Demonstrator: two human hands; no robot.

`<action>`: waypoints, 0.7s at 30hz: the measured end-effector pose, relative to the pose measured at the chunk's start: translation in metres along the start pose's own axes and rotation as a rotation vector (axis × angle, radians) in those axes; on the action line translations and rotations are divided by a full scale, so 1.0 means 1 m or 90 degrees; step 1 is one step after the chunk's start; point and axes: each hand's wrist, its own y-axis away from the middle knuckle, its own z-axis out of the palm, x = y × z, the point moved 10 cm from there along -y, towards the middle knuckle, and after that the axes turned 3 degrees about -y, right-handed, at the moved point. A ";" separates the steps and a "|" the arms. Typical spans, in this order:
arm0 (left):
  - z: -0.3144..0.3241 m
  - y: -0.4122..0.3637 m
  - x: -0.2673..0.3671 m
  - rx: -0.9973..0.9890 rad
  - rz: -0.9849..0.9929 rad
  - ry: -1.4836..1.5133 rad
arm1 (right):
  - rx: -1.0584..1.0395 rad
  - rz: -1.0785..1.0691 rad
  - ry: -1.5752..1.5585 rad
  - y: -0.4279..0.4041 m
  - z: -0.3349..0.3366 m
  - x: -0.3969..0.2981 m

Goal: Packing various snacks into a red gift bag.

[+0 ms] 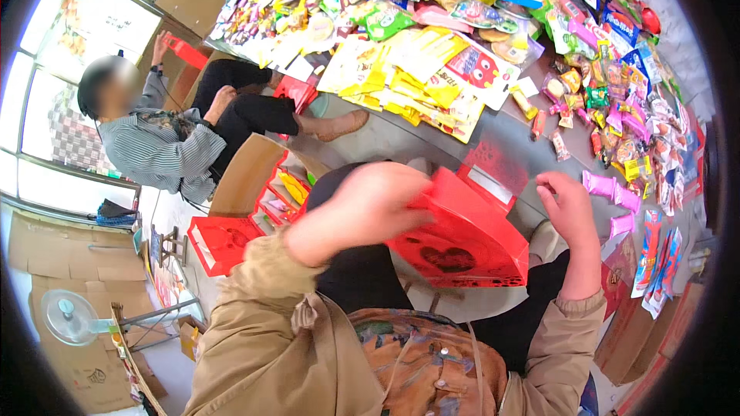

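Note:
A red paper gift bag with a dark heart print lies tilted across my lap. My left hand, blurred, is at the bag's left edge, its fingers partly hidden. To the right of the bag, my right hand is raised with thumb and forefinger close together; no object shows between them. Ahead, yellow snack packets lie piled on the table. Small wrapped candies spread to the right, and pink-wrapped pieces lie beside my right hand.
Another red gift bag stands at my left, next to an open cardboard box holding red bags with snacks. A seated person at the left holds something red. A fan is at lower left; cardboard boxes stand at lower right.

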 end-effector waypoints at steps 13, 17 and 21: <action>-0.199 0.183 -0.025 0.308 -0.206 -0.368 | 0.016 0.015 0.002 -0.002 0.009 0.016; -0.196 0.222 -0.074 0.191 -0.266 -0.513 | 0.003 0.037 -0.002 -0.004 0.013 0.026; -0.183 0.275 -0.134 0.086 -0.290 -0.658 | 0.036 0.014 -0.009 -0.010 0.017 0.031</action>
